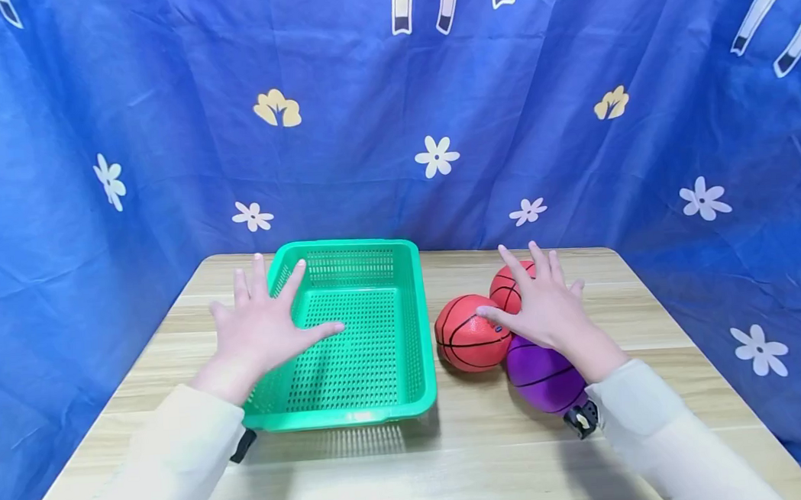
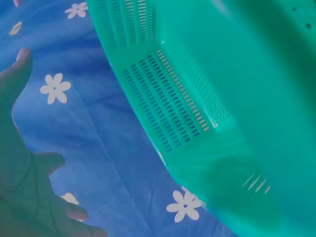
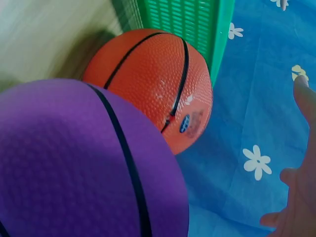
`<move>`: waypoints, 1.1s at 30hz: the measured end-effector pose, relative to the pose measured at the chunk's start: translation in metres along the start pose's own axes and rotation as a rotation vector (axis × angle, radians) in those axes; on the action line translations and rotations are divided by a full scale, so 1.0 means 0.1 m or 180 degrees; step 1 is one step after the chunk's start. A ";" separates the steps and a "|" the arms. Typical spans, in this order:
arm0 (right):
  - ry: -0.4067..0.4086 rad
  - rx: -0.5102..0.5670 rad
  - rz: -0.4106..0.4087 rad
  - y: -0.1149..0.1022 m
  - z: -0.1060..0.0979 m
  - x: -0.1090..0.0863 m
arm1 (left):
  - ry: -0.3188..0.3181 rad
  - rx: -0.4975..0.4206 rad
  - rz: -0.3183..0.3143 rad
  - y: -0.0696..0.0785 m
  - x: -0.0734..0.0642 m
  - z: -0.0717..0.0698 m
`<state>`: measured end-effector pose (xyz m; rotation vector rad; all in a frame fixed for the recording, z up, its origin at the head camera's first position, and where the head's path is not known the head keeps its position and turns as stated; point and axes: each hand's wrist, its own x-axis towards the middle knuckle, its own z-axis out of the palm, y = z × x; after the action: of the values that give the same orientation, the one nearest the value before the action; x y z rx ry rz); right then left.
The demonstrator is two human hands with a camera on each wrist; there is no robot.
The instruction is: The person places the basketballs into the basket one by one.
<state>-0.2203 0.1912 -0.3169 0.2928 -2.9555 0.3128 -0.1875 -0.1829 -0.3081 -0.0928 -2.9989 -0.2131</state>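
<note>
One red ball [image 1: 468,349]: blue label [image 3: 184,123], illegible | left grip [image 1: 257,327] wide, near green basket [image 1: 342,418] | right grip [image 1: 546,308] wide, near purple ball [image 1: 542,379]

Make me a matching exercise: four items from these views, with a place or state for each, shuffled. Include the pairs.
1. basket
2. purple ball
3. left hand
4. right hand

A. open, near the red balls
B. on the person's side of the red balls
C. open, near the basket
D. green, perforated

Pairs: 1-D, 2-B, 3-C, 4-A
</note>
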 end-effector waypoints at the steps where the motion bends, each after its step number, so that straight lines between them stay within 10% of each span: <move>1: 0.0006 -0.0003 0.0009 0.01 -0.01 0.00 | 0.0005 -0.0014 -0.0006 -0.02 0.00 -0.01; 33: 0.0156 0.0086 0.0314 0.61 -0.18 -0.27 | 0.0008 -0.0285 -0.0321 -0.89 -0.23 -0.10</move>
<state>-0.2042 0.2581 -0.3161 0.1406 -2.9247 0.3668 -0.1702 -0.2737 -0.3135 0.0498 -2.9938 -0.3576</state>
